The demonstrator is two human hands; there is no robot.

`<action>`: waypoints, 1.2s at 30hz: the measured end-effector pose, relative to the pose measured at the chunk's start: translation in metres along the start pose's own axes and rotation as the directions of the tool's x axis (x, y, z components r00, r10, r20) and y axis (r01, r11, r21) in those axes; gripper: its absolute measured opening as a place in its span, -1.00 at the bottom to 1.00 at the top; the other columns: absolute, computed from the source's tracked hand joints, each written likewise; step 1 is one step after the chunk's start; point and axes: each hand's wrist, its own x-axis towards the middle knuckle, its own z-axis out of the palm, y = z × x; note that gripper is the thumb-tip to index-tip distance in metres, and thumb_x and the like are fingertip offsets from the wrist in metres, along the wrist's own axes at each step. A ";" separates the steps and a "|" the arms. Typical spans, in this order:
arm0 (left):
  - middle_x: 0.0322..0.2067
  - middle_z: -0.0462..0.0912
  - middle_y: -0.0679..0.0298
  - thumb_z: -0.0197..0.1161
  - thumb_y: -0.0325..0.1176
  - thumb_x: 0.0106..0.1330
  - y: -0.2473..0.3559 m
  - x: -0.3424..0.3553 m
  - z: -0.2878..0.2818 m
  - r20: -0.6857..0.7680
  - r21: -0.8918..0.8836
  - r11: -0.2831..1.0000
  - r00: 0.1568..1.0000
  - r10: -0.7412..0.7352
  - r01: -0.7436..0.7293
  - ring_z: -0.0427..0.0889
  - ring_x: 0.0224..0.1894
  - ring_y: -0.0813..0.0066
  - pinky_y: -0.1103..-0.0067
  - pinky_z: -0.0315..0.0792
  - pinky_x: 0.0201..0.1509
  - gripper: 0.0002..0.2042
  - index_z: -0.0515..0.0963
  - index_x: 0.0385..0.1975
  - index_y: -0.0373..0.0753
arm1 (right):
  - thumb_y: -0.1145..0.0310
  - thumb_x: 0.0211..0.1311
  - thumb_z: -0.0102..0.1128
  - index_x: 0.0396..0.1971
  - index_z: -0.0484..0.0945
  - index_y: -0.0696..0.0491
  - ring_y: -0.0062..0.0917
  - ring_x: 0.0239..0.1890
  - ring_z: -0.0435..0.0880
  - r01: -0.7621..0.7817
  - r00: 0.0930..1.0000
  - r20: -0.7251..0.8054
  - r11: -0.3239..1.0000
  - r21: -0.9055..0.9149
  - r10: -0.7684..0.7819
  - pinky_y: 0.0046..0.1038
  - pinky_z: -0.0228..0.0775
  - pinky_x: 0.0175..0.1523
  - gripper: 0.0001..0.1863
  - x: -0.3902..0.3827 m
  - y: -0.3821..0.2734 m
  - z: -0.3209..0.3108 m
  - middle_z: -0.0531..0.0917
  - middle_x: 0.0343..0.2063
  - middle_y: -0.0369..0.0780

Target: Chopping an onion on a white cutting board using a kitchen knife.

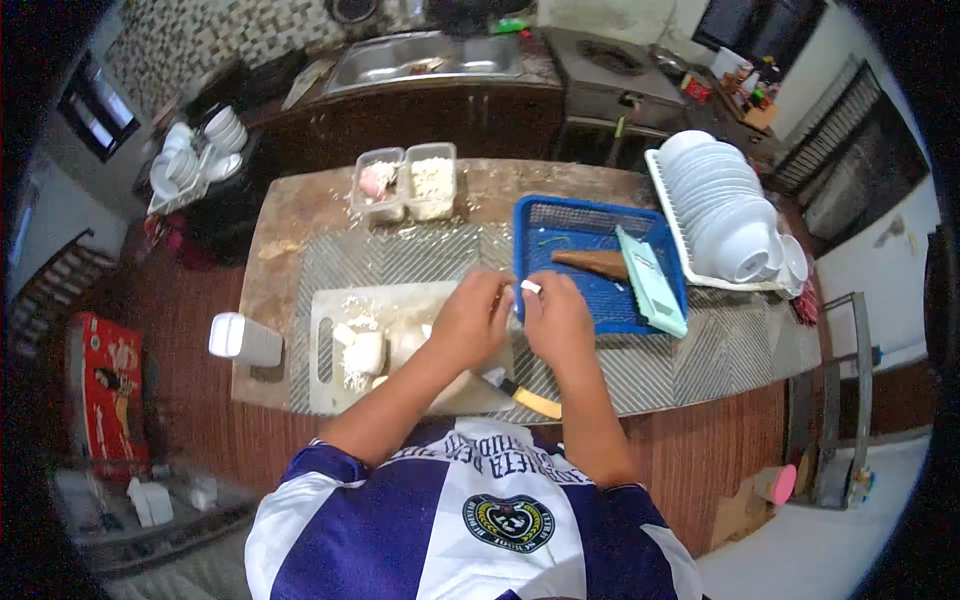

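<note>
Both bare forearms are extending forward from the lower edge, converging at the centre. The left hand (470,320) and right hand (556,318) are meeting knuckle to knuckle, fingers curled inward, fingertips pinching together.

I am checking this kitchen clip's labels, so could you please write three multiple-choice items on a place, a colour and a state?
1. Where does the knife lie?
A. on the cutting board's near edge
B. in the sink
C. in the dish rack

2. What colour is the basket?
A. red
B. blue
C. white

3. What are the hands doing?
A. resting flat, apart
B. together, pinching a small white piece
C. gripping the knife

Answers: 1 A, its yellow handle rests below the hands on the cutting board. 2 B, plainly blue mesh. 3 B, the left hand and right hand meet at the white piece.
</note>
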 end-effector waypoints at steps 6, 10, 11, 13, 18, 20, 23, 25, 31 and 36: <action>-0.34 0.65 -0.03 0.37 -0.41 0.30 -0.040 -0.080 -0.031 0.050 0.086 0.927 0.928 -0.369 0.364 0.67 -0.33 0.07 0.32 0.55 -0.19 -0.81 0.62 -0.16 -0.33 | 0.31 0.28 0.29 -0.12 0.60 0.07 -0.02 -0.11 0.67 0.096 0.948 0.306 0.995 -0.011 -0.088 -0.08 0.55 -0.02 -0.77 -0.033 -0.025 0.046 0.59 -0.20 -0.03; -0.33 0.67 -0.07 0.34 -0.41 0.31 -0.058 -0.115 -0.031 0.113 0.187 0.871 0.871 -0.478 0.454 0.68 -0.24 -0.07 0.24 0.56 -0.12 -0.81 0.63 -0.15 -0.33 | 0.26 0.28 0.27 -0.12 0.60 0.10 -0.04 -0.10 0.70 0.114 0.871 0.488 0.990 -0.085 -0.058 -0.07 0.58 -0.03 -0.73 -0.048 -0.026 0.077 0.63 -0.15 0.00; -0.31 0.67 -0.08 0.32 -0.42 0.31 -0.060 -0.122 -0.031 0.106 0.206 0.875 0.879 -0.465 0.439 0.67 -0.21 -0.11 0.23 0.55 -0.09 -0.81 0.63 -0.15 -0.34 | 0.26 0.28 0.27 -0.12 0.60 0.10 -0.04 -0.10 0.70 0.118 0.863 0.502 0.990 -0.083 -0.061 -0.07 0.58 -0.03 -0.73 -0.052 -0.027 0.084 0.63 -0.15 0.00; -0.24 0.64 -0.11 0.30 -0.44 0.32 -0.064 -0.127 -0.035 0.114 0.194 0.885 0.886 -0.450 0.424 0.64 -0.15 -0.17 0.19 0.53 -0.04 -0.83 0.63 -0.16 -0.36 | 0.25 0.28 0.27 -0.13 0.60 0.12 -0.06 -0.11 0.71 0.141 0.830 0.556 0.978 -0.156 -0.031 -0.06 0.59 -0.05 -0.72 -0.052 -0.031 0.096 0.65 -0.17 0.02; -0.17 0.52 -0.15 0.23 -0.47 0.33 -0.069 -0.137 -0.036 0.154 0.221 0.855 0.849 -0.506 0.470 0.59 -0.14 -0.23 0.14 0.50 -0.03 -0.85 0.56 -0.18 -0.38 | 0.26 0.25 0.31 -0.16 0.61 0.11 -0.05 -0.15 0.71 0.140 0.843 0.536 0.979 -0.150 -0.039 -0.06 0.56 -0.08 -0.73 -0.050 -0.041 0.121 0.67 -0.23 0.03; -0.18 0.51 -0.15 0.19 -0.50 0.32 -0.071 -0.138 -0.035 0.151 0.221 0.854 0.849 -0.507 0.471 0.58 -0.15 -0.23 0.13 0.49 -0.04 -0.86 0.53 -0.19 -0.40 | 0.26 0.22 0.33 -0.18 0.62 0.10 -0.04 -0.16 0.69 0.139 0.857 0.514 0.980 -0.146 -0.045 -0.06 0.53 -0.07 -0.74 -0.051 -0.040 0.130 0.68 -0.25 0.03; -0.17 0.49 -0.15 0.16 -0.51 0.32 -0.075 -0.136 -0.036 0.167 0.261 0.837 0.832 -0.530 0.481 0.59 -0.15 -0.22 0.12 0.49 -0.05 -0.87 0.49 -0.19 -0.40 | 0.29 0.21 0.34 -0.17 0.61 0.11 -0.02 -0.16 0.69 0.113 0.866 0.499 0.985 -0.130 -0.034 -0.06 0.52 -0.07 -0.74 -0.050 -0.040 0.137 0.68 -0.27 0.04; -0.16 0.49 -0.16 0.17 -0.50 0.32 -0.078 -0.137 -0.036 0.169 0.319 0.833 0.837 -0.520 0.453 0.60 -0.16 -0.22 0.11 0.52 -0.09 -0.85 0.47 -0.19 -0.40 | 0.29 0.21 0.33 -0.17 0.60 0.12 -0.01 -0.15 0.68 0.088 0.876 0.482 0.991 -0.103 -0.027 -0.06 0.52 -0.07 -0.73 -0.051 -0.041 0.142 0.67 -0.27 0.06; -0.13 0.47 -0.17 0.22 -0.43 0.30 -0.070 -0.132 -0.041 0.182 0.328 0.814 0.813 -0.553 0.480 0.62 -0.19 -0.26 0.05 0.55 -0.12 -0.79 0.44 -0.16 -0.39 | 0.26 0.22 0.34 -0.14 0.59 0.11 0.02 -0.13 0.67 0.041 0.891 0.454 0.998 -0.047 -0.016 -0.09 0.51 -0.03 -0.70 -0.059 -0.041 0.116 0.68 -0.25 0.03; -0.08 0.45 -0.13 0.29 -0.33 0.34 -0.074 -0.132 -0.040 0.195 0.291 0.834 0.824 -0.531 0.469 0.58 -0.09 -0.20 0.10 0.54 -0.03 -0.72 0.46 -0.09 -0.36 | 0.31 0.15 0.42 -0.13 0.60 0.10 0.01 -0.08 0.62 0.052 0.942 0.334 0.997 -0.062 -0.029 -0.11 0.47 0.03 -0.68 -0.084 -0.008 0.083 0.63 -0.19 0.02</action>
